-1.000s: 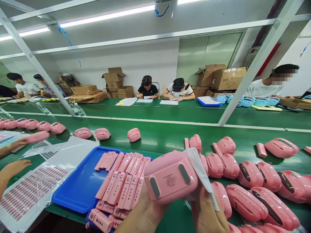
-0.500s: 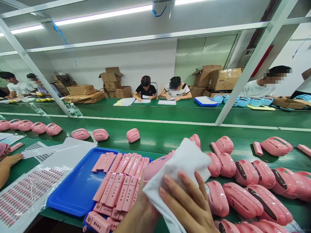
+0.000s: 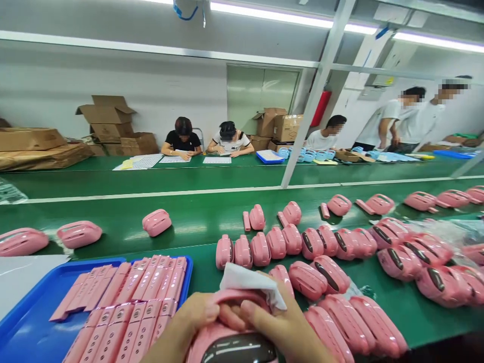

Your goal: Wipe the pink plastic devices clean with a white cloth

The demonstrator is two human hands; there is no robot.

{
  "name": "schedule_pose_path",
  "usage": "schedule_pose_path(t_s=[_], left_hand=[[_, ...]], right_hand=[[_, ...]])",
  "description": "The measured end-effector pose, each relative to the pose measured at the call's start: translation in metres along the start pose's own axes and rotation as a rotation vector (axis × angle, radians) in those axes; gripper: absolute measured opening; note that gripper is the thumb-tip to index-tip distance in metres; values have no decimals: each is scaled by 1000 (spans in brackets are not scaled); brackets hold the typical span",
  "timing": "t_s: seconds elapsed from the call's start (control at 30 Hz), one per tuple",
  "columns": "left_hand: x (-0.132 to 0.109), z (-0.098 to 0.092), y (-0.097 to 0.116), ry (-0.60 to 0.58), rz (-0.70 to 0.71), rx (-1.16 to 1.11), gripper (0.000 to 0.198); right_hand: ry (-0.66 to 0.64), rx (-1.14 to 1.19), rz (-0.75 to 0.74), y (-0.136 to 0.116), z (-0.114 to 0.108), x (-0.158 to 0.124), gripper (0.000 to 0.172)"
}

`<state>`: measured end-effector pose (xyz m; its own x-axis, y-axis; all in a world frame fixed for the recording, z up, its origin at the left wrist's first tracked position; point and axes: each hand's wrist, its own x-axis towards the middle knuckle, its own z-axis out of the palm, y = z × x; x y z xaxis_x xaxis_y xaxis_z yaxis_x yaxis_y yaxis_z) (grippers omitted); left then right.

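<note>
In the head view, the left hand (image 3: 181, 322) and right hand (image 3: 274, 325) grasp a pink housing (image 3: 230, 339) at the bottom edge of the frame, just above the near side of a green conveyor belt (image 3: 212, 224). Its dark oval panel faces up. The fingers of both hands are clenched around its upper curve, and the right fingers (image 3: 257, 313) press a white cloth (image 3: 247, 283) against it. To the left lies a blue tray (image 3: 22, 312) holding rows of pink strips (image 3: 124, 312). More pink housings (image 3: 321, 272) crowd the belt to the right, some beside a clear plastic bag (image 3: 438, 237). Across the belt, two seated co-workers (image 3: 206, 141) bend over papers (image 3: 217, 160), with cardboard boxes (image 3: 109, 121) behind them. Two standing co-workers (image 3: 416, 113) are at the far right.
</note>
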<state>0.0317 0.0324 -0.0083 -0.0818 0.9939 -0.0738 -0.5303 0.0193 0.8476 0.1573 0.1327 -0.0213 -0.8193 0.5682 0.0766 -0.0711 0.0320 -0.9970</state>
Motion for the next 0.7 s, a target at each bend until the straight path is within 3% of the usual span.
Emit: schedule_pose_path(t_s=[0.1,0.2,0.3,0.37,0.43,0.5,0.57,0.63,0.7], left_hand=[[12,10,-9,-85,7,216,35],[23,19,-17,13,12,508,35],[34,16,-18,147,-5,602,33],[39,1,-14,269,-4,623,34],[43,-27,-6,426,-2,698,38],[44,-65,6,624,-28,780,42],[45,-110,20,788,-78,869,40],[48,-158,33,937,-130,1032,33],[54,-202,43,1002,-212,1209,30]], right_hand=[[-52,-178,-59,-2,-23,-7,26],[46,-307,-111,13,-53,-20,32],[324,-484,-149,28,-102,-36,40],[741,-546,-53,33,-143,-44,50],[1158,-637,92,36,-187,-47,64],[1316,-726,204,45,-230,-45,64],[1330,-845,290,64,-268,-42,62],[1251,-954,415,89,-299,-41,55],[1152,-1007,555,111,-319,-43,42]])
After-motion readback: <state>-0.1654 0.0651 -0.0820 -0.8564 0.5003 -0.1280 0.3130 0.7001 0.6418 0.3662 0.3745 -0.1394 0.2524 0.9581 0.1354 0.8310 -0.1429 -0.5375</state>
